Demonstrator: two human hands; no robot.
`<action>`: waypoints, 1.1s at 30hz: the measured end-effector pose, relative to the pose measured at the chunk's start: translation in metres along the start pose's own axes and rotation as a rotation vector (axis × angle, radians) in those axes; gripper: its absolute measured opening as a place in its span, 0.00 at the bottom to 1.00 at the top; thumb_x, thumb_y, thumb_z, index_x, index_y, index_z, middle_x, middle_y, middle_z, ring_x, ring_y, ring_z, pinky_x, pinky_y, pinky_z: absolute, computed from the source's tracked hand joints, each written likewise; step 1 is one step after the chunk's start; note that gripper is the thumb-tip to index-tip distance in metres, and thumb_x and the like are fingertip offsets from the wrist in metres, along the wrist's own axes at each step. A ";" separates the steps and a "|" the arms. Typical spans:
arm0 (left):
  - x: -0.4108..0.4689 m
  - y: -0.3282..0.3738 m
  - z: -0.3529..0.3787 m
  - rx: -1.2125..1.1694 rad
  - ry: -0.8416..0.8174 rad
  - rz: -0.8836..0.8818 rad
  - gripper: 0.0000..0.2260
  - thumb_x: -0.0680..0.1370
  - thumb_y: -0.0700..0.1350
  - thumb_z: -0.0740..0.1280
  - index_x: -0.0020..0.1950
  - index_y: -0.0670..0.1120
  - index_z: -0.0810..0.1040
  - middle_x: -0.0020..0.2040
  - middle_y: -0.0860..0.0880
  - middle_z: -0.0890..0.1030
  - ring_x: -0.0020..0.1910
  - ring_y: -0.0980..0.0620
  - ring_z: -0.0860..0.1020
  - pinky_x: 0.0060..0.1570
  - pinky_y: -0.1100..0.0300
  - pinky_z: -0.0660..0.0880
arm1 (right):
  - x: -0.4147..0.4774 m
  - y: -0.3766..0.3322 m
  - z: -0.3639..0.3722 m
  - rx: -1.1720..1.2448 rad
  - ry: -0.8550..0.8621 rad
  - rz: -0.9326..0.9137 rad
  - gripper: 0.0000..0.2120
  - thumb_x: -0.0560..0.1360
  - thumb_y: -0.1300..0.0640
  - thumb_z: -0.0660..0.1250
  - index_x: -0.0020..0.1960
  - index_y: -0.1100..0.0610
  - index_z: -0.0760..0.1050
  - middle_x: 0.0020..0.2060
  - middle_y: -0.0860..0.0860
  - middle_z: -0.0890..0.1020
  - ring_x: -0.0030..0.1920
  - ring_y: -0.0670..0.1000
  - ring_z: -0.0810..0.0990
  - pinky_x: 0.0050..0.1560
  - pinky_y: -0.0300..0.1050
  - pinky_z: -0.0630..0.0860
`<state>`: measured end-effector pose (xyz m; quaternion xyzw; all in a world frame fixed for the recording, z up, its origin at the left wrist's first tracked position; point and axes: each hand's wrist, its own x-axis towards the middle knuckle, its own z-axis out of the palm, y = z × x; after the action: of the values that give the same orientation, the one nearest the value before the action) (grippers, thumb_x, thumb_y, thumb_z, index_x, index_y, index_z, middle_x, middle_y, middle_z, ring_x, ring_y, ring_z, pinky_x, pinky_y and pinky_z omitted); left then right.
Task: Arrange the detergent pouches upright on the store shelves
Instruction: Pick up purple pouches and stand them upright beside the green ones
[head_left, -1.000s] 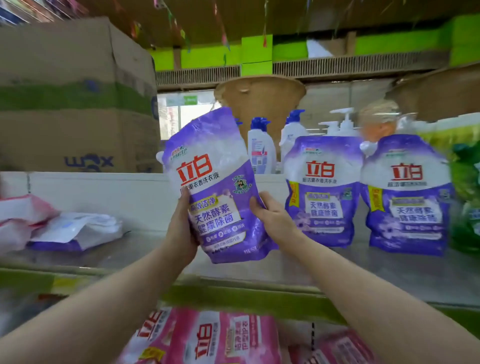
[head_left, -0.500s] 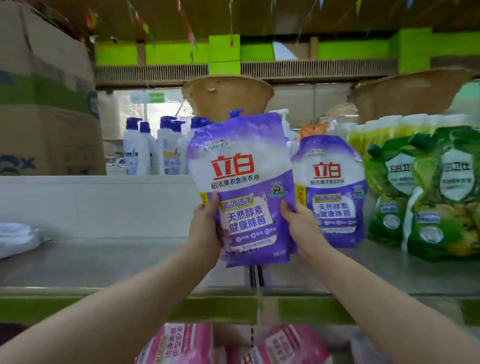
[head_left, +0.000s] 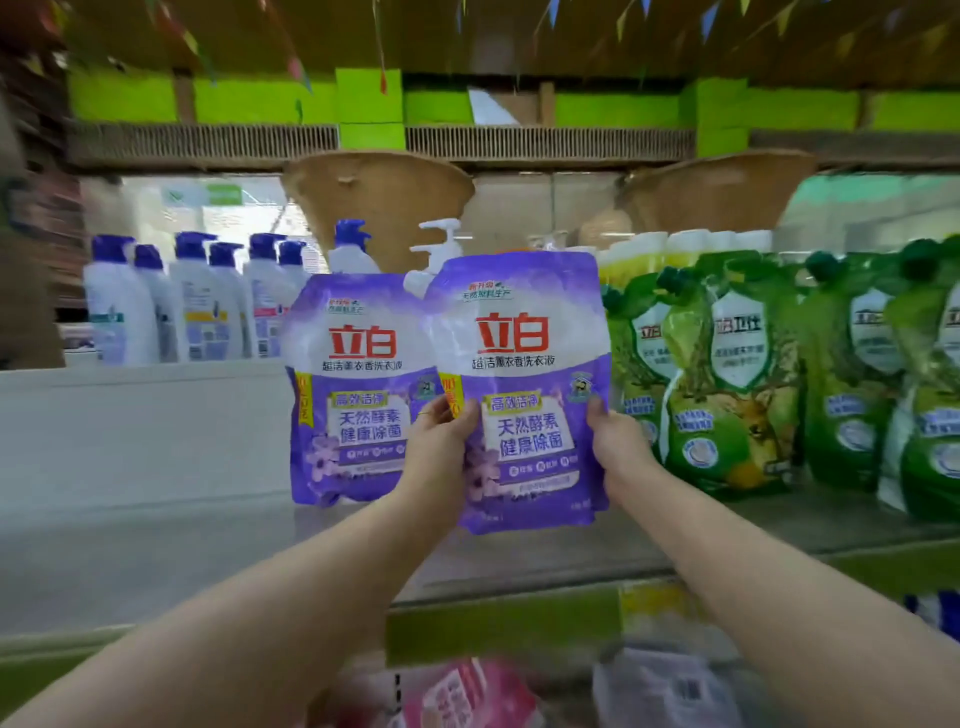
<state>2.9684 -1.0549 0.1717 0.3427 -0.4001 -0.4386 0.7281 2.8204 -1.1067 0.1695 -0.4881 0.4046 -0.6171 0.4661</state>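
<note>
On the far left, at the back, a row of white bottles (head_left: 171, 306) with blue caps stands behind a low white wall. In front of them the grey shelf (head_left: 156, 545) is bare metal.

Next comes the standing purple pouch (head_left: 353, 395). It stands upright on the shelf with its red and white label facing out. A brown basket (head_left: 379, 202) hangs above and behind it.

The left hand (head_left: 441, 452) comes up from below and grips the left edge of the held purple pouch (head_left: 524, 384). The thumb lies on the front and the other fingers go round the back. This pouch is upright too, and its label faces out. It sits in front of the first pouch and covers that pouch's right edge. Its bottom is low over the shelf, but I cannot tell if it touches.

The right hand (head_left: 618, 447) grips the right edge of the same pouch, thumb on the front, fingers hidden behind.

Just to the right, green pouches (head_left: 727, 384) stand upright in a row that runs to the edge of the view. The nearest one is just beside the held pouch.

Below the shelf, blurry pink pouches (head_left: 467, 696) lie on a lower level.
</note>
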 end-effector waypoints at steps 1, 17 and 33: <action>0.002 -0.003 0.004 0.003 -0.004 0.007 0.03 0.78 0.38 0.64 0.49 0.44 0.74 0.36 0.49 0.83 0.26 0.55 0.81 0.31 0.60 0.78 | 0.004 -0.002 -0.004 -0.006 0.014 0.006 0.18 0.82 0.51 0.53 0.51 0.63 0.76 0.51 0.61 0.81 0.38 0.54 0.78 0.41 0.47 0.75; 0.045 -0.027 0.030 -0.026 0.206 0.087 0.13 0.74 0.36 0.69 0.54 0.45 0.68 0.44 0.44 0.79 0.42 0.43 0.80 0.49 0.45 0.77 | 0.046 0.010 -0.017 0.081 0.087 0.094 0.18 0.79 0.48 0.59 0.35 0.56 0.73 0.37 0.55 0.81 0.41 0.59 0.80 0.55 0.60 0.77; 0.013 -0.013 0.019 0.117 0.119 -0.045 0.19 0.74 0.43 0.69 0.63 0.44 0.68 0.45 0.45 0.79 0.39 0.49 0.80 0.41 0.55 0.80 | -0.021 -0.006 0.005 -0.894 0.373 -0.617 0.27 0.75 0.59 0.64 0.70 0.65 0.59 0.69 0.61 0.61 0.70 0.61 0.60 0.70 0.53 0.58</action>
<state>2.9506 -1.0742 0.1723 0.4192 -0.3732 -0.4095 0.7193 2.8259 -1.0853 0.1717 -0.6159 0.5406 -0.5693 -0.0664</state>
